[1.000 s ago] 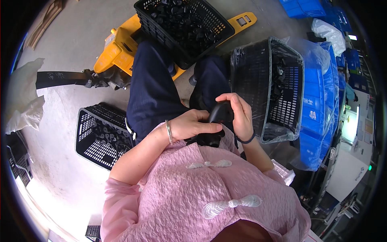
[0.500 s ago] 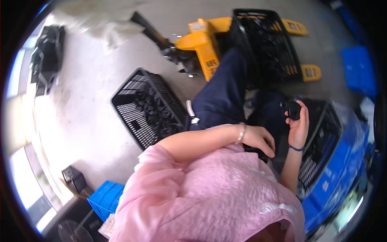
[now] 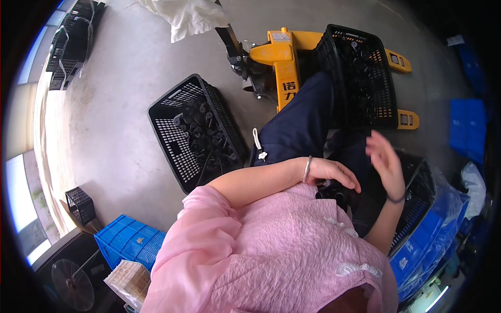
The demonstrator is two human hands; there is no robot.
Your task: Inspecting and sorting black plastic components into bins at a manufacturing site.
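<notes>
Left hand resting right of centre, palm down with fingers curled loosely over a cluster of black plastic parts in the lap, just against the pink top; whether actually gripped, cannot tell. Right hand raised just to the right, open and empty, fingers spread, in front of the black crate at the right edge. Left of centre, another black crate of dark parts on the concrete floor; at top, a yellow pallet truck carrying a third black basket.

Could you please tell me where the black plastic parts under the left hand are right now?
In the head view, the black plastic parts lie in the person's lap, right of centre, under the left hand.
</notes>
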